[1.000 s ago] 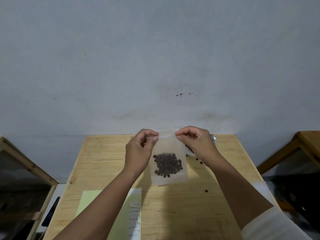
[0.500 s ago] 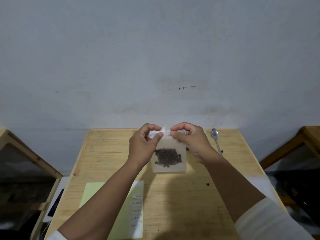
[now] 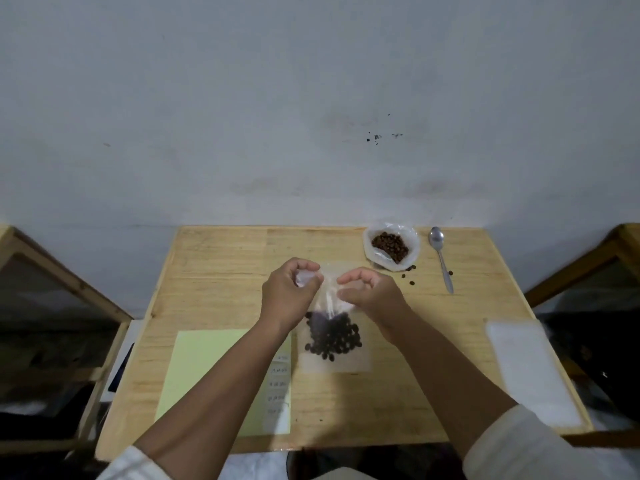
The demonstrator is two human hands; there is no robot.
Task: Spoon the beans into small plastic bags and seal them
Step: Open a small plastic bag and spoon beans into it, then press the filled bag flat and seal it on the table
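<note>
Small plastic bag (image 3: 334,355) w/ dark beans (image 3: 333,336) hangs/lies over the wooden table (image 3: 214,271), mid-table, just right of a pale green sheet (image 3: 204,368) w/ a strip of white labels (image 3: 278,393). Beans sit bunched in the bag's lower half; its top is blurred.

Left hand (image 3: 289,292) is curled, thumb & fingers pinched on the bag's upper left corner. Right hand (image 3: 372,294) is at the upper right corner, thumb & forefinger bent toward each other w/ a gap showing; can't tell if it really has hold of the plastic. Whether the top is sealed also can't be told.

Back right of table: open bag of loose beans (image 3: 391,247), a few stray beans just beside it. Metal spoon (image 3: 440,256) lies flat to its right, bowl toward the wall. White stack of blank bags (image 3: 533,372), blurred, near the table's right edge.
</note>
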